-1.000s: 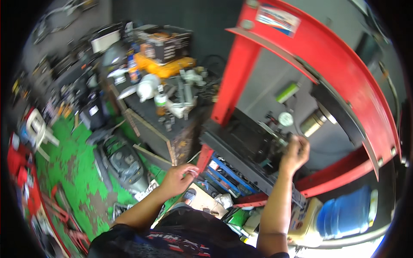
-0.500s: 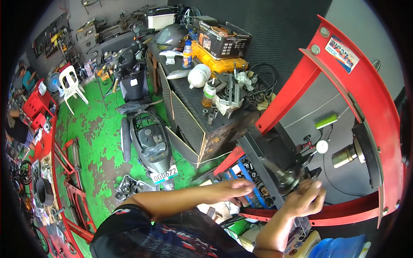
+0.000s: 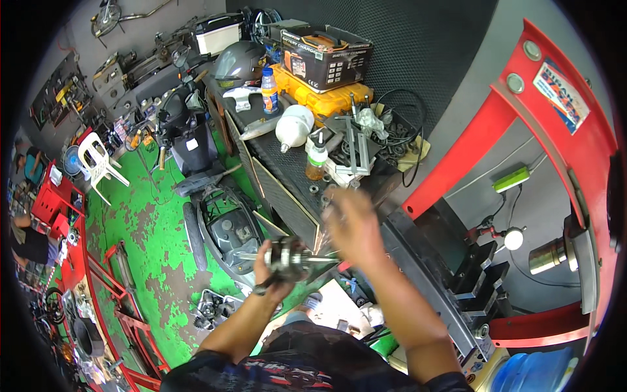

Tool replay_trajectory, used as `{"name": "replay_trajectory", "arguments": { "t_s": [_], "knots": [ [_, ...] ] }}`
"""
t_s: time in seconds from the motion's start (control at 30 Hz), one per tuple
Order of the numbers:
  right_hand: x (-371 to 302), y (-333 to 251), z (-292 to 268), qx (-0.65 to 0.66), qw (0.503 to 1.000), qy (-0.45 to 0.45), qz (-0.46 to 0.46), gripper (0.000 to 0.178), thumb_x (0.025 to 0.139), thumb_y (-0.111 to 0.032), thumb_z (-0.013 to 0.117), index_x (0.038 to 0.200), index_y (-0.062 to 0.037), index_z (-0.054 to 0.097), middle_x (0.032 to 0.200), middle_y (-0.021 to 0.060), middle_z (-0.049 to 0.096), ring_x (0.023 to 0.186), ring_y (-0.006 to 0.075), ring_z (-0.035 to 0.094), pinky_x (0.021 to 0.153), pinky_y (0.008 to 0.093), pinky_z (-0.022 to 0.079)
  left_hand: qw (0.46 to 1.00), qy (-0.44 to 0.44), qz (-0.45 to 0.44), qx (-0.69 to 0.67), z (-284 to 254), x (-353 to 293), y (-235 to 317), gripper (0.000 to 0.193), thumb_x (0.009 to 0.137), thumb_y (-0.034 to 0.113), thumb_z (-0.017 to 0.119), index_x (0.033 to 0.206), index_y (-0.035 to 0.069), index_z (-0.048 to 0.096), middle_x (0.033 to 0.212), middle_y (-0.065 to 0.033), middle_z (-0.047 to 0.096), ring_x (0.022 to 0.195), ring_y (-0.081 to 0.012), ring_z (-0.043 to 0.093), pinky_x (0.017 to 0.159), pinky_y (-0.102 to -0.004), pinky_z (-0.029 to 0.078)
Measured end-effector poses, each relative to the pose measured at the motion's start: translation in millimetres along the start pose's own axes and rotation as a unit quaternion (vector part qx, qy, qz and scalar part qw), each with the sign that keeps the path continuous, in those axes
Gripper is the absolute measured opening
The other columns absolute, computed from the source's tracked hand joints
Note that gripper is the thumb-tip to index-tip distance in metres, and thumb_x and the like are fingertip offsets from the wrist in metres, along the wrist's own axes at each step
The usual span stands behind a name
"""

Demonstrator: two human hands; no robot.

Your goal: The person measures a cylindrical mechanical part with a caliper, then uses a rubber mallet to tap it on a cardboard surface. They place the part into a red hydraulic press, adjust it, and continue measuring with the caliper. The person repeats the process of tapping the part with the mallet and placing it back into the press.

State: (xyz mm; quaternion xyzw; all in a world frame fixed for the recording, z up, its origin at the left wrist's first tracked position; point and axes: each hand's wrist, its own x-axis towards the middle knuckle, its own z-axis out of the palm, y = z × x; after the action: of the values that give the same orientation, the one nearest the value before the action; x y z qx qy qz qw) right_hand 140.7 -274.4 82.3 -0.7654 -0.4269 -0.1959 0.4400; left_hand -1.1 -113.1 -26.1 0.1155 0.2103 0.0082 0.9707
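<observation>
A metal crankshaft [image 3: 287,257] lies sideways in front of my body, its thin shafts pointing left and right. My left hand [image 3: 266,273] is closed round it from below and on its left side. My right hand [image 3: 356,227] reaches over the near corner of the dark workbench [image 3: 287,179], beside small metal rings [image 3: 314,189]. Motion smears its fingers, so I cannot see whether they hold anything. To the right rises a red press frame [image 3: 457,147] with a steel ram [image 3: 548,257]. Black blocks [image 3: 480,274] rest on its dark bed.
On the bench are a bottle [image 3: 317,157], a white bulb [image 3: 294,127], a yellow case [image 3: 320,98], a printed box [image 3: 326,57] and a helmet [image 3: 241,62]. A dial gauge [image 3: 513,239] hangs by the press. A partly stripped motorcycle [image 3: 228,225] stands left on the green floor.
The crankshaft has come away from the press bed, leftward, into my left hand. My right hand has moved up and left to the bench corner. The view has shifted.
</observation>
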Motion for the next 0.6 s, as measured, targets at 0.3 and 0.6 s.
{"name": "replay_trajectory", "arguments": {
  "t_s": [0.3, 0.6],
  "knots": [
    [39, 229, 49, -0.198, 0.889, -0.092, 0.403, 0.033, 0.084, -0.011, 0.064, 0.117, -0.0122, 0.071, 0.134, 0.0208, 0.055, 0.125, 0.0436, 0.053, 0.108, 0.051, 0.047, 0.975, 0.1, 0.188, 0.071, -61, -35, 66, 0.066, 0.097, 0.067, 0.044, 0.121, 0.011, 0.07, 0.107, -0.0157, 0.075, 0.092, -0.0303, 0.072, 0.062, -0.0478, 0.057],
    [45, 185, 47, -0.263, 0.884, -0.207, 0.325, 0.039, 0.09, -0.015, 0.068, 0.128, -0.0232, 0.067, 0.148, 0.0158, 0.039, 0.132, 0.0458, 0.045, 0.101, 0.0534, 0.052, 0.982, 0.083, 0.162, 0.049, -74, -53, 59, 0.068, 0.098, 0.064, 0.041, 0.119, 0.007, 0.07, 0.109, -0.0199, 0.074, 0.088, -0.0322, 0.071, 0.061, -0.0492, 0.056]
  ]
}}
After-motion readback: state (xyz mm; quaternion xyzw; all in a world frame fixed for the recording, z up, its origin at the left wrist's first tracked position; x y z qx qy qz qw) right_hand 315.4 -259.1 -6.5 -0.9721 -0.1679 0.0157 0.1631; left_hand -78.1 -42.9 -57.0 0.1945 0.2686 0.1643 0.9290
